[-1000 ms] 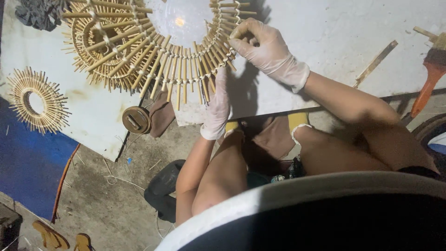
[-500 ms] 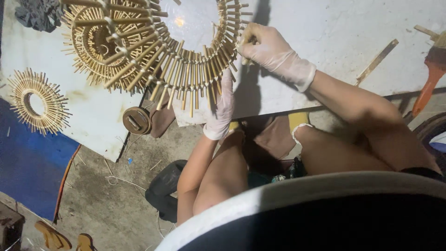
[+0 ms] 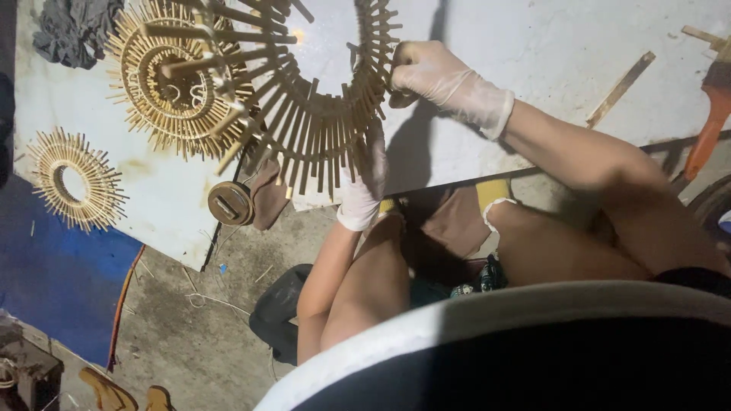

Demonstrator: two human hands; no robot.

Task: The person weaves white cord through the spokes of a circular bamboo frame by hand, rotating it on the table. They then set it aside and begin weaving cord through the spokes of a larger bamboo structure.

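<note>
A large sunburst ring of bamboo sticks [image 3: 304, 129] is lifted and tilted above the white board [image 3: 533, 46]. My right hand [image 3: 426, 72], in a white glove, grips the ring's right side. My left hand [image 3: 364, 183], also gloved, holds the ring's lower edge from underneath, its fingers partly hidden by the sticks. Another sunburst piece of bamboo [image 3: 171, 80] lies flat on the board behind the lifted one.
A smaller bamboo sunburst ring [image 3: 72, 179] lies at the board's left edge over a blue sheet [image 3: 53, 281]. A round wooden disc [image 3: 230, 202] sits at the board's front edge. A grey cloth [image 3: 72, 30], a loose wooden strip [image 3: 620, 87] and an orange-handled brush [image 3: 708, 129] lie around.
Both hands have raised the large sunburst ring off the board and tipped it up; it was lying flatter a second ago. The piece beneath is now uncovered.
</note>
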